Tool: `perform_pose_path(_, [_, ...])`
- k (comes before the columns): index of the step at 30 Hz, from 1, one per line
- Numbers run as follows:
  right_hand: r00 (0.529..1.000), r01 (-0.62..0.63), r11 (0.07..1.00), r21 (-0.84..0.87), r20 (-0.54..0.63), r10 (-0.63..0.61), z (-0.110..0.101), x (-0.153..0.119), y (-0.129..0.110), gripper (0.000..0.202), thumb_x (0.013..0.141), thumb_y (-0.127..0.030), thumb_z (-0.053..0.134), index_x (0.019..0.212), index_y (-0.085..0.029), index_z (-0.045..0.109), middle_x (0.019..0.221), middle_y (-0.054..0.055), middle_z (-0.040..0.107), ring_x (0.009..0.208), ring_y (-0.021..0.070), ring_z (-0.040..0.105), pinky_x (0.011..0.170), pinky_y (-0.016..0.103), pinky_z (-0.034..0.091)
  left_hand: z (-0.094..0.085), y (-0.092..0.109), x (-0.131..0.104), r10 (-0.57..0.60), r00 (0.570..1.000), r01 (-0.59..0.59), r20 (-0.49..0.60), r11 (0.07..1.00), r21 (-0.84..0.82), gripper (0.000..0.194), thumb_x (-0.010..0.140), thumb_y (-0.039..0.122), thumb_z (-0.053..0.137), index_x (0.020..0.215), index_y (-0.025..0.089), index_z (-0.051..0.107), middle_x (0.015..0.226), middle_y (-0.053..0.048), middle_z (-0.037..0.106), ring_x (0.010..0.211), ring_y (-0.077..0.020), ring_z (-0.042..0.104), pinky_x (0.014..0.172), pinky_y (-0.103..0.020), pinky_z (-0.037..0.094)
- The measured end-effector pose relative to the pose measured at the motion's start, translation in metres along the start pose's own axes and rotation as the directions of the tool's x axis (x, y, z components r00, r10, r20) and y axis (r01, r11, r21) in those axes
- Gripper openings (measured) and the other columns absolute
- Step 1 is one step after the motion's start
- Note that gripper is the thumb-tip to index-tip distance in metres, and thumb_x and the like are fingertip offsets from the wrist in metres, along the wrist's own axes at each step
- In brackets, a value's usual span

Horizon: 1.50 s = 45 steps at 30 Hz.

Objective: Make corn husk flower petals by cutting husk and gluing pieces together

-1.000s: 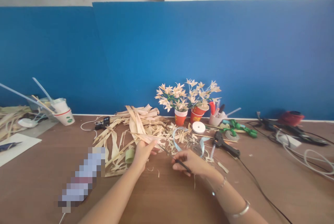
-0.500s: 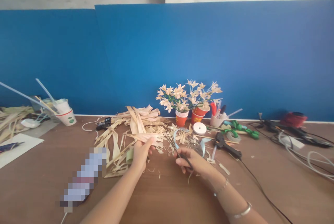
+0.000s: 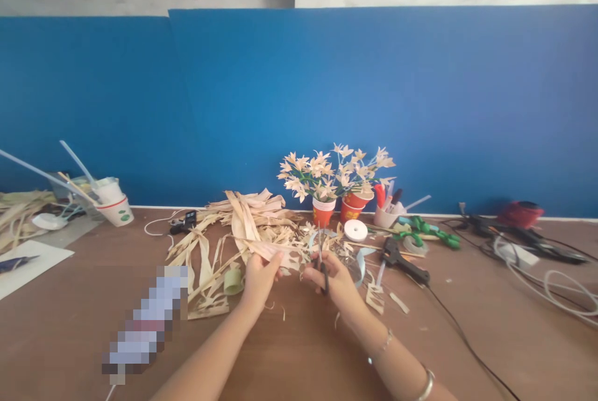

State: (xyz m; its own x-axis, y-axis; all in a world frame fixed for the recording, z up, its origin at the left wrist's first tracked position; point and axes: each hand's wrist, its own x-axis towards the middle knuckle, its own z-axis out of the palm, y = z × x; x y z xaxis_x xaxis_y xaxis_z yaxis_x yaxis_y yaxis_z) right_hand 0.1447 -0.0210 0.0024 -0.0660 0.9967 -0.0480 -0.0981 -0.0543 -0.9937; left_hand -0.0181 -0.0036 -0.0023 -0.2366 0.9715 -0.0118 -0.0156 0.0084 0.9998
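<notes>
My left hand (image 3: 262, 279) pinches a pale strip of dried corn husk (image 3: 261, 250) between thumb and fingers. In my right hand (image 3: 334, 279) is a pair of dark-handled scissors (image 3: 320, 250), its blades pointing away from me and upward. The scissors are apart from the held husk. Behind my left hand lies a loose heap of dried husks (image 3: 205, 245), with a green roll of tape (image 3: 232, 280) at its near edge. Small husk scraps (image 3: 334, 240) are scattered just beyond the scissors.
Husk flowers (image 3: 322, 167) stand in red paper cups (image 3: 323, 212) by the blue partition (image 3: 233, 96). A white ribbon spool (image 3: 355, 231) and a black glue gun (image 3: 404, 262) with a trailing cord lie right. Left are a white cup (image 3: 116, 211) and a blurred-out object (image 3: 144, 323).
My right hand has moved slightly left and up, and the scissors have turned from slanting left to nearly upright. My left hand keeps its pinch, shifted a little right.
</notes>
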Motion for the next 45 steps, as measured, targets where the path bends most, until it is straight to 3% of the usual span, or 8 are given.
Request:
perform_pose_path(5, [0.996, -0.017, 0.999, 0.045, -0.090, 0.022, 0.015, -0.001, 0.003, 0.045, 0.058, -0.040, 0.077, 0.088, -0.020, 0.050, 0.062, -0.003, 0.058, 0.054, 0.0120, 0.054, 0.047, 0.021, 0.036, 0.011, 0.001, -0.010, -0.043, 0.991, 0.048, 0.126, 0.998, -0.033, 0.023, 0.064, 0.034, 0.071, 0.064, 0.015, 0.057, 0.042, 0.003, 0.056, 0.039, -0.0114, 0.051, 0.038, -0.020, 0.037])
perform_pose_path(12, [0.983, 0.156, 0.980, 0.123, -0.121, -0.141, 0.018, -0.001, 0.008, 0.040, 0.060, -0.034, 0.076, 0.085, -0.021, 0.049, 0.070, -0.001, 0.061, 0.064, 0.0145, 0.057, 0.059, 0.025, 0.044, 0.019, 0.000, -0.017, -0.113, 0.935, 0.141, 0.336, 0.988, -0.058, 0.028, 0.066, 0.038, 0.068, 0.072, 0.011, 0.061, 0.056, 0.000, 0.059, 0.040, -0.0072, 0.048, 0.033, -0.016, 0.027])
perform_pose_path(18, [0.993, -0.038, 0.986, 0.160, -0.108, 0.055, 0.013, -0.001, 0.006, 0.043, 0.059, -0.035, 0.074, 0.090, -0.020, 0.048, 0.056, -0.004, 0.054, 0.050, 0.0113, 0.050, 0.040, 0.019, 0.028, 0.016, 0.002, -0.015, -0.068, 0.885, 0.116, 0.461, 0.990, -0.077, 0.027, 0.066, 0.035, 0.067, 0.075, 0.010, 0.063, 0.061, -0.002, 0.062, 0.044, -0.0081, 0.052, 0.036, -0.016, 0.032])
perform_pose_path(26, [0.990, -0.104, 0.921, 0.375, -0.048, 0.131, 0.010, 0.000, 0.010, 0.040, 0.057, -0.025, 0.071, 0.090, -0.019, 0.048, 0.051, -0.006, 0.050, 0.046, 0.0077, 0.043, 0.037, 0.016, 0.019, 0.013, 0.004, -0.017, -0.071, 0.834, 0.101, 0.548, 0.995, -0.025, 0.026, 0.070, 0.037, 0.064, 0.065, 0.012, 0.059, 0.057, 0.000, 0.057, 0.044, -0.0081, 0.051, 0.039, -0.018, 0.036])
perform_pose_path(32, [0.975, 0.031, 0.951, 0.309, -0.218, 0.039, -0.007, 0.007, 0.001, 0.039, 0.058, -0.028, 0.073, 0.088, -0.021, 0.049, 0.056, -0.006, 0.052, 0.047, 0.0081, 0.045, 0.036, 0.015, 0.022, 0.005, 0.004, -0.011, -0.097, 0.847, 0.126, 0.523, 0.992, -0.020, 0.025, 0.071, 0.036, 0.063, 0.063, 0.013, 0.057, 0.057, 0.000, 0.057, 0.045, -0.0077, 0.051, 0.043, -0.018, 0.037])
perform_pose_path(35, [0.990, -0.006, 0.980, 0.199, -0.134, 0.033, -0.006, 0.003, -0.005, 0.040, 0.059, -0.034, 0.075, 0.089, -0.021, 0.051, 0.059, -0.005, 0.055, 0.049, 0.0091, 0.046, 0.037, 0.016, 0.026, 0.005, 0.005, -0.010, -0.091, 0.860, 0.110, 0.502, 0.994, -0.009, 0.024, 0.071, 0.034, 0.063, 0.062, 0.013, 0.056, 0.057, 0.001, 0.057, 0.044, -0.0075, 0.051, 0.040, -0.018, 0.035])
perform_pose_path(41, [0.971, -0.095, 0.968, 0.234, 0.236, 0.038, -0.002, -0.006, -0.002, 0.042, 0.059, -0.036, 0.078, 0.089, -0.022, 0.054, 0.083, 0.001, 0.063, 0.068, 0.0141, 0.056, 0.054, 0.022, 0.040, 0.005, 0.003, -0.009, -0.118, 0.847, 0.070, 0.518, 0.991, 0.111, 0.018, 0.071, 0.030, 0.062, 0.070, 0.013, 0.061, 0.053, 0.003, 0.054, 0.039, -0.0064, 0.047, 0.035, -0.016, 0.031])
perform_pose_path(45, [0.969, -0.098, 0.934, 0.343, 0.248, 0.011, -0.011, -0.003, 0.003, 0.042, 0.071, -0.055, 0.063, 0.094, -0.022, 0.052, 0.092, 0.006, 0.063, 0.088, 0.0213, 0.059, 0.070, 0.030, 0.044, 0.004, 0.000, -0.008, -0.159, 0.853, 0.071, 0.498, 0.979, 0.190, 0.012, 0.071, 0.025, 0.060, 0.071, 0.014, 0.059, 0.053, 0.004, 0.055, 0.036, -0.0067, 0.048, 0.032, -0.016, 0.029])
